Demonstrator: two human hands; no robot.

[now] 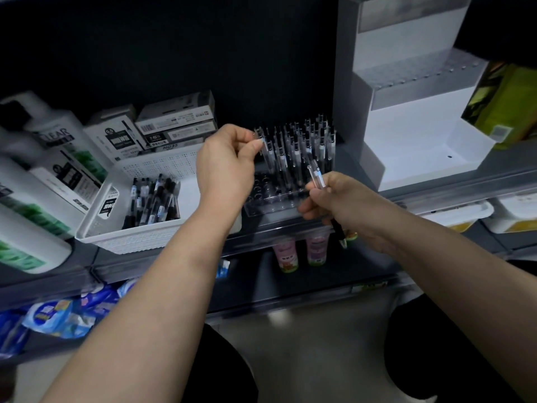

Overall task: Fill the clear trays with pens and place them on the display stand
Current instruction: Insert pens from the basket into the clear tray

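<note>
Clear tray (263, 209) sits between left fingers (255, 145), pinching one upright pen (262, 140), and right fingers (308, 211), gripping several pens (318, 178).

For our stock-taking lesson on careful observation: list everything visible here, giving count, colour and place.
clear tray: one, transparent, mid shelf
standing pens: many, black-and-clear, in the tray
white basket: one, left of tray
loose pens: many, black, in the basket
pen boxes: several, white-grey, behind basket
bottles: several, white-green, far left
display stand: one, white, right
cups: at least two, pink, lower shelf
left hand: one, grip pinching a pen over tray
right hand: one, grip holding spare pens beside tray
</note>
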